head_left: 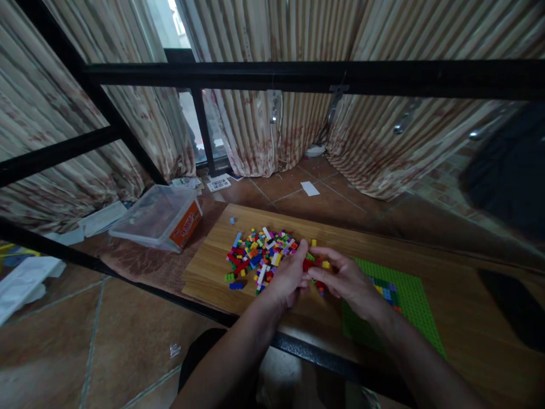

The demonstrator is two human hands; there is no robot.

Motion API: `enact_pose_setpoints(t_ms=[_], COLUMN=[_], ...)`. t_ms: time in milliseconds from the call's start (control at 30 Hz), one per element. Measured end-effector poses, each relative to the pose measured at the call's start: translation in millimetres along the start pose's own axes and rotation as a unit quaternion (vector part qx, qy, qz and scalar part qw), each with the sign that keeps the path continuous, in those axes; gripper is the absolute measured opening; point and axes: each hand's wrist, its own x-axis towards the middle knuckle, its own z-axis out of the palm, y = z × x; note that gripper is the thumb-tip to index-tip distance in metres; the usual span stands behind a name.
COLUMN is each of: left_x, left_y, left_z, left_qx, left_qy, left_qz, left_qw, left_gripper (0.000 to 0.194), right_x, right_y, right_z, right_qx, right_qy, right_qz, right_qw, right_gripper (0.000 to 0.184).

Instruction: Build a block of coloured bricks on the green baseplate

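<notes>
Over the wooden board, my left hand (292, 276) is closed, its fingers curled around a small red toy brick (307, 264). From the right, my right hand (343, 276) reaches to the same brick with thumb and fingers bent in a pinch. The fingers partly cover it, so its full shape is hidden. Just left of my hands spreads a heap of loose toy bricks (254, 257) in many colours. A few bricks also lie beneath and beyond my fingers. Under my right forearm is a green studded baseplate (419, 307) with a patch of coloured bricks (386, 291) on it, partly covered.
A clear plastic box (149, 218) with an orange label stands left of the wooden board (208, 255). At the board's right lies a dark flat object (513, 307). Black metal bars (272, 74) cross in front of striped curtains. A white card (310, 188) is on the tiled floor.
</notes>
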Motion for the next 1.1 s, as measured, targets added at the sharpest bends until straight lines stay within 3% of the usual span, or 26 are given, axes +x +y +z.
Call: enact_pose_setpoints(t_ms=[100, 233, 600, 767, 933, 1100], left_x=[1.2, 0.4, -0.5, 3.8, 8.0, 5.9], left_y=[-2.4, -2.0, -10.3, -14.5, -18.2, -15.8], left_z=[-0.2, -1.0, 3.0, 4.3, 3.4, 4.5], left_qx=[0.039, 0.049, 0.087, 0.043, 0.089, 0.104], left_qy=[-0.010, -0.026, 0.011, 0.029, 0.034, 0.035], left_qz=[-0.018, -0.016, 0.068, 0.080, 0.118, 0.124], left_qw=[0.999, 0.998, 0.994, 0.995, 0.988, 0.986], left_gripper=[0.056, 0.054, 0.061, 0.060, 0.061, 0.061], right_x=[-0.9, -3.4, -7.9, -8.6, -12.2, -15.4], right_y=[2.3, 3.4, 14.6, 14.3, 15.3, 13.7], right_z=[-3.5, -1.0, -2.7, 3.9, 13.6, 11.3], right_qx=[-0.071, -0.091, -0.085, -0.099, -0.118, -0.156], right_qy=[-0.034, -0.031, -0.017, 0.031, 0.091, 0.081], right_qz=[-0.039, -0.062, -0.070, -0.072, -0.071, -0.080], right_qw=[0.996, 0.993, 0.994, 0.992, 0.986, 0.981], right_gripper=[0.047, 0.041, 0.043, 0.042, 0.045, 0.045])
